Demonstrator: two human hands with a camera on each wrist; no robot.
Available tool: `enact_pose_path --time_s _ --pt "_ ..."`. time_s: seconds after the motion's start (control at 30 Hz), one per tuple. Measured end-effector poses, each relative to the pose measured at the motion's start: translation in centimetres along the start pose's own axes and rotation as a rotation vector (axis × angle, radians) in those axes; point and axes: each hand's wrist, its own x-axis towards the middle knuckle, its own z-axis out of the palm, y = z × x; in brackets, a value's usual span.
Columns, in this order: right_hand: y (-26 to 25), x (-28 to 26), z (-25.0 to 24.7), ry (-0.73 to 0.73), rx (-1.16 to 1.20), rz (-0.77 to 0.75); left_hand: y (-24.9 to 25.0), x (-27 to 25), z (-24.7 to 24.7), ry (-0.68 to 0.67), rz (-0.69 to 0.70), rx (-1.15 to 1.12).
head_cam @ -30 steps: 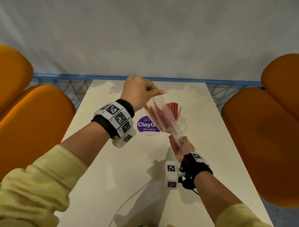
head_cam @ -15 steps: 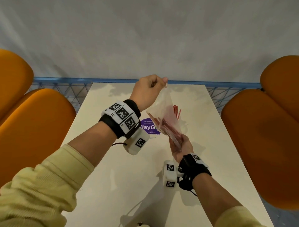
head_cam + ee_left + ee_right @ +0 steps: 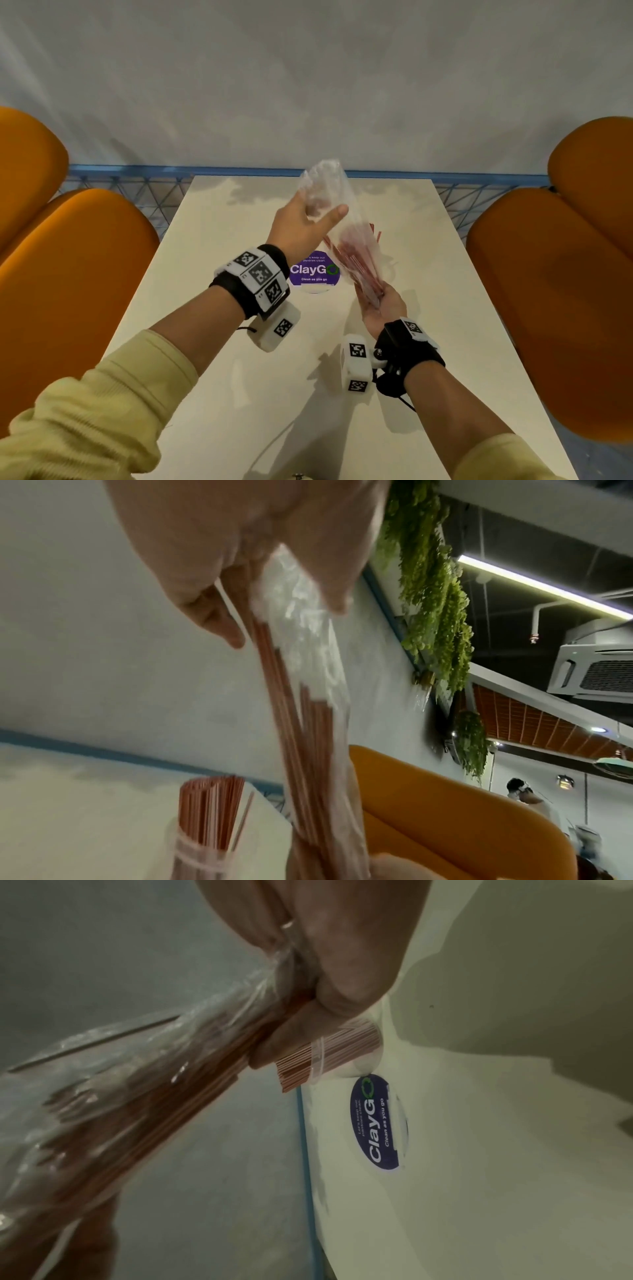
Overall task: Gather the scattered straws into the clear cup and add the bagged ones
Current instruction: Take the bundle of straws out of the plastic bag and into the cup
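Observation:
A clear plastic bag [image 3: 337, 219] of thin red straws [image 3: 356, 263] hangs tilted over the middle of the cream table [image 3: 239, 342]. My left hand [image 3: 308, 219] holds its upper part between thumb and fingers, and the crumpled bag mouth stands above that hand. My right hand [image 3: 378, 303], palm up, grips the bag's lower end with the straw ends inside it. In the left wrist view the fingers [image 3: 205, 601] pinch the plastic. The clear cup [image 3: 202, 840], packed with red straws, stands on the table just behind the bag [image 3: 120, 1083].
A round purple ClayGo sticker [image 3: 313, 270] lies on the table left of the cup [image 3: 342, 1047]. Orange chairs [image 3: 68, 274] flank the table on both sides. A blue rail [image 3: 137, 169] and a grey wall close off the far edge.
My left hand has turned and now holds the bag lower down, so the bag mouth sticks up above it. The right hand has kept its grip on the bottom end.

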Motion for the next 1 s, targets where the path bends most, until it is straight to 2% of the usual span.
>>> enact_pose_path --time_s 0.07,0.2,0.3,0.37,0.53,0.67,0.77,0.9,1.0 --pt "0.1 -0.1 0.2 -0.014 -0.025 0.003 -0.6 0.0 0.6 -0.016 -0.005 0.091" --pt "0.4 -0.2 -0.1 0.022 -0.125 0.019 0.0 0.3 0.6 0.04 0.02 -0.015" --pt "0.5 -0.4 0.0 0.014 -0.095 0.034 0.6 0.2 0.4 0.107 0.083 0.007" --pt "0.6 -0.9 0.2 -0.015 -0.09 0.037 0.6 0.0 0.7 0.135 0.077 -0.032" --pt "1.3 -2.8 1.2 -0.059 -0.292 0.076 -0.4 -1.1 3.2 0.026 0.038 -0.141" --pt "1.5 -2.7 1.0 -0.054 -0.31 0.084 -0.8 -1.8 4.0 -0.019 0.014 -0.157" --pt "1.4 -2.5 0.3 -0.024 -0.289 0.082 -0.4 -1.5 3.0 0.045 0.034 -0.231" --pt "1.1 -2.8 -0.1 -0.048 -0.138 0.079 0.4 -0.9 1.7 0.201 0.068 -0.207" --pt "1.2 -3.1 0.0 -0.077 -0.128 0.063 0.3 -1.0 1.6 0.255 0.053 -0.24"
